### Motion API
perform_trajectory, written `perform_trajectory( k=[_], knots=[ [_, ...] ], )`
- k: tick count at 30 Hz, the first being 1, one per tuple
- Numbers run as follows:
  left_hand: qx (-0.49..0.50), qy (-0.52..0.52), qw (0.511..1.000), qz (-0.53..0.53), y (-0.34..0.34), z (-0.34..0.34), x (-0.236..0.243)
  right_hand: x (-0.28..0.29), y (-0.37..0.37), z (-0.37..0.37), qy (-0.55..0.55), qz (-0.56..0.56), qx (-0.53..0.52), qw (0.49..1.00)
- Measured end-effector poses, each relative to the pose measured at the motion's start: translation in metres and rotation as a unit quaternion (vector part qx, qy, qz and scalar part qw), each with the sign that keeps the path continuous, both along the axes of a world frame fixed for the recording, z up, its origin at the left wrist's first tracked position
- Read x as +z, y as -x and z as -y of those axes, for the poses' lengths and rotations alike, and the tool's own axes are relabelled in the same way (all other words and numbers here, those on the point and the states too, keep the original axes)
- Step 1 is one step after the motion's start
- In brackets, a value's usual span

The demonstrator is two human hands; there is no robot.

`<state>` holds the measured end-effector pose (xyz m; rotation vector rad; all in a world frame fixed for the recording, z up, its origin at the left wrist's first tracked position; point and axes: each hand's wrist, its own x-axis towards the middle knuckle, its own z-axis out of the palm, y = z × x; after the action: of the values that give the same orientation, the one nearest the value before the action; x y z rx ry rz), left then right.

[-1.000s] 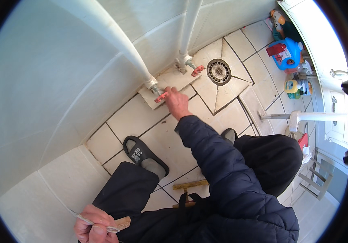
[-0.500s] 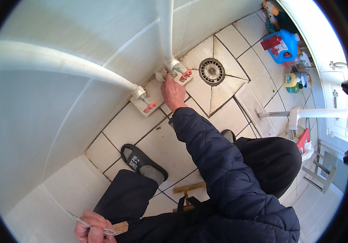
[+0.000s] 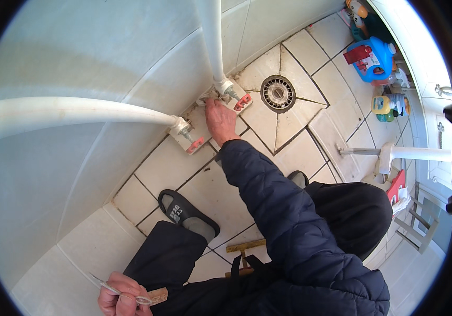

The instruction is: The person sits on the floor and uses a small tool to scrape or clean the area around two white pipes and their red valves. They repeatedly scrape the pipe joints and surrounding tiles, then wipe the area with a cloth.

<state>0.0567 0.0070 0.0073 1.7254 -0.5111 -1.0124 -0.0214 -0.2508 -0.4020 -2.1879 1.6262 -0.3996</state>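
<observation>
My right hand (image 3: 221,120) reaches down to the foot of the wall between two white pipes. Its fingers are closed at a crumpled whitish cloth or tissue (image 3: 208,96), partly hidden by the fingers. Close by are two red valve handles, one (image 3: 242,102) beside the fingers under the upper pipe (image 3: 211,42), the other (image 3: 195,145) under the left pipe (image 3: 83,111). At the lower left, my left hand (image 3: 124,296) is closed round a slim tool with a thin pointed end (image 3: 97,278), a whitish loop and a short wooden piece (image 3: 158,296); its exact kind is unclear.
A round floor drain (image 3: 278,94) lies in the white tiles beyond my right hand. A blue jug (image 3: 371,59) and several bottles stand along the white cabinet (image 3: 410,37). A low wooden stool (image 3: 246,246) shows beneath me, beside my dark slipper (image 3: 188,213).
My right hand has shifted slightly left along the wall base, away from the upper red valve handle. The view has shifted a little; my left hand keeps its hold.
</observation>
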Motion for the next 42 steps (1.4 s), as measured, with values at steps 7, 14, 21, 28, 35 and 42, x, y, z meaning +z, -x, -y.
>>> perform_trajectory(
  k=[7, 14, 21, 28, 35, 42],
  knots=[
    [-0.003, -0.015, 1.000, 0.005, 0.000, 0.009, -0.001, -0.001, -0.002, -0.001, 0.009, 0.039, 0.115, 0.993],
    [0.008, -0.019, 1.000, -0.011, 0.002, 0.017, 0.000, 0.003, -0.010, -0.007, -0.051, 0.035, 0.092, 0.994],
    [-0.004, -0.011, 1.000, -0.009, 0.000, 0.020, -0.001, -0.002, 0.003, 0.001, -0.081, 0.039, -0.033, 0.995],
    [-0.003, -0.033, 0.999, -0.007, 0.001, 0.023, -0.001, 0.007, -0.012, -0.008, -0.156, 0.097, 0.002, 0.983],
    [0.003, -0.056, 0.998, -0.001, 0.001, 0.025, 0.000, 0.008, -0.009, -0.004, -0.142, 0.101, -0.049, 0.983],
    [-0.008, -0.045, 0.999, 0.005, -0.004, 0.025, -0.001, 0.018, -0.014, -0.009, -0.151, 0.095, -0.024, 0.984]
  ],
)
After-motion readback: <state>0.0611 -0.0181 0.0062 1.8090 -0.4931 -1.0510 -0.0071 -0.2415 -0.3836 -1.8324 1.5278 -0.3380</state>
